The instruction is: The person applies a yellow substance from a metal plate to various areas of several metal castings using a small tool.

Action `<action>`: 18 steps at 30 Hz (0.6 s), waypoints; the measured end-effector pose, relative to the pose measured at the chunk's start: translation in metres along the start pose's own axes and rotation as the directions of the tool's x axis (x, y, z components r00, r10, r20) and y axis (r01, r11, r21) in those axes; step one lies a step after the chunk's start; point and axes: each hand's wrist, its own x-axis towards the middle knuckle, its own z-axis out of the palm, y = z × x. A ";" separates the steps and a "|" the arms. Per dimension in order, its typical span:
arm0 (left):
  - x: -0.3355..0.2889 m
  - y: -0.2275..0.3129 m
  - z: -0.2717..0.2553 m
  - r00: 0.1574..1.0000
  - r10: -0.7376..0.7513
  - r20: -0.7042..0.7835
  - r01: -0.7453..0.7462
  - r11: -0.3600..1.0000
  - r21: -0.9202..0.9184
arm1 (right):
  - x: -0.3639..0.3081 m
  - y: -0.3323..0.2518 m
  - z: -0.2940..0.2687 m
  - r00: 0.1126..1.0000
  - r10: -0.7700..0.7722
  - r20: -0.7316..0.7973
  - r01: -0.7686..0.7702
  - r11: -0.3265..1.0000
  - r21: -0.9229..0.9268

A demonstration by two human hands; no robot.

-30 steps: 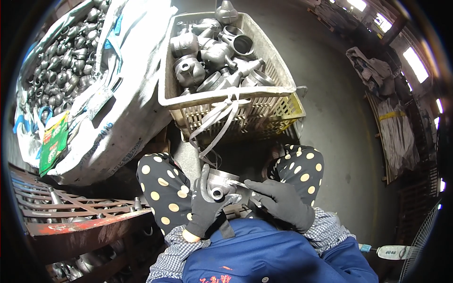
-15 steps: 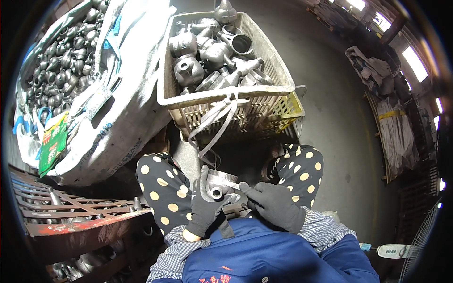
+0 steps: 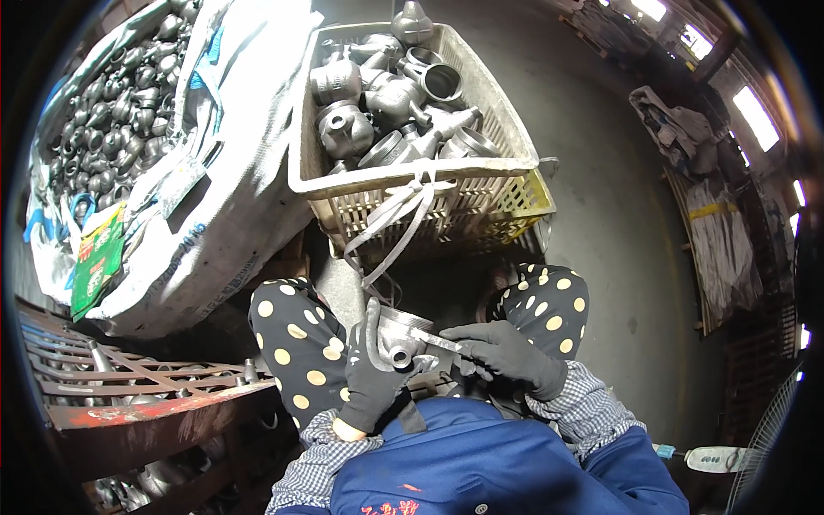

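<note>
Grey metal fitting (image 3: 396, 336) gripped in my left hand (image 3: 375, 378), right hand (image 3: 502, 354) pinching a thin tool (image 3: 435, 341) against it, below the crate (image 3: 412, 184).

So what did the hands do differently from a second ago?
Not much. The right hand drew in slightly, its thin metal tool now laid across the rim of the metal casting. The left hand kept its hold on the casting, which barely shifted. The basket of castings and the big sack stayed put.
</note>
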 end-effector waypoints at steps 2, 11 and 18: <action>-0.002 -0.001 -0.001 0.999 -0.032 0.014 0.032 0.999 -0.013 | -0.006 -0.005 0.006 0.990 -0.126 -0.071 0.117 0.987 -0.111; 0.005 0.012 -0.007 0.967 -0.229 0.109 0.243 0.960 -0.137 | -0.019 -0.007 0.029 0.811 -0.564 -0.158 0.204 0.525 -0.826; -0.005 -0.014 0.005 0.994 -0.102 0.048 0.110 0.966 -0.235 | -0.022 -0.004 0.014 0.824 -0.562 -0.075 0.248 0.477 -0.843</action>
